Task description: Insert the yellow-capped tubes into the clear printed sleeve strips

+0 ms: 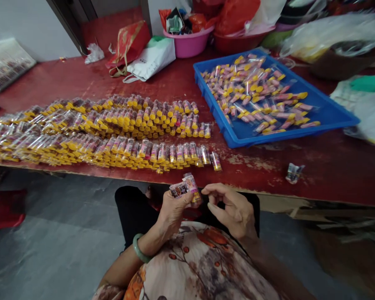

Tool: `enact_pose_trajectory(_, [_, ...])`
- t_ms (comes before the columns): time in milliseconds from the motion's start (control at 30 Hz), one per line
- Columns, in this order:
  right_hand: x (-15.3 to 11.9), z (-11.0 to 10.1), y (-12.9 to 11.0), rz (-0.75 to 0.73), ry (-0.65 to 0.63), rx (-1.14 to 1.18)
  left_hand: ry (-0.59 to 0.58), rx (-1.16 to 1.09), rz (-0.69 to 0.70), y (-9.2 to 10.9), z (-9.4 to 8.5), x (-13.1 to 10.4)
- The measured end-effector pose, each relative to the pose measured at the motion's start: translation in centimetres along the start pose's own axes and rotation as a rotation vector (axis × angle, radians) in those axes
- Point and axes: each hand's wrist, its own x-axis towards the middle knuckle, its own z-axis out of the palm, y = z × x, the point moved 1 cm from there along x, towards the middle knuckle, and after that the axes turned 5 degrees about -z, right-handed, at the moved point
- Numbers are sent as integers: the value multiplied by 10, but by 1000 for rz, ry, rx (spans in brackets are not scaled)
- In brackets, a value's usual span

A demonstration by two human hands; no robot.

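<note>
My left hand (174,208), with a green bangle at its wrist, holds small printed packets (190,185) between thumb and fingers, in front of the table edge. Just to their right is my right hand (233,208), its thumb and fingers apart and curved, with nothing visible between them. Beyond my hands, long stacked rows of yellow-ended wrapped tubes (125,146) lie on the red table (253,162). One tube (216,161) stands at the right end of the near row.
A blue tray (231,139) holds a loose heap of pink and yellow tubes. A small crumpled packet (293,173) lies right of my hands. Bags, a pink basin (189,43) and other containers line the back. A red stool (6,210) stands at the left.
</note>
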Motion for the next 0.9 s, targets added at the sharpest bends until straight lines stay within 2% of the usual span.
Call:
enact_pose_trajectory(67, [7,1,1,192,34,111,-31,60,9,-1,-1,1])
enact_pose_trajectory(133, [13,5,3,319,26,218,-61,86,23,-2,-1,2])
enact_pose_trajectory(267, [23,11,5,453,-38,406,-36,98,1,-2,-3,6])
enact_pose_trajectory(367, [48,8,12,512,11,460,24,40,-47,1,-6,10])
enact_pose_trajectory(433, [80,5,21,470,105,360,35,-15,-69,5,-7,10])
enact_pose_trajectory(533, [145,9,42,386,203,95,25,-68,-132,12,-7,8])
enact_pose_trajectory(633, [207,25,67,387,221,-37,5,-119,-232,14,-8,3])
enact_pose_trajectory(700, [238,40,80,392,213,-136,-33,-154,-280,14,-12,2])
enact_pose_trajectory(800, [263,58,93,389,191,-299,-88,-195,-306,13,-19,3])
enact_pose_trajectory(900, [268,61,100,354,152,-469,-99,-204,-260,16,-25,4])
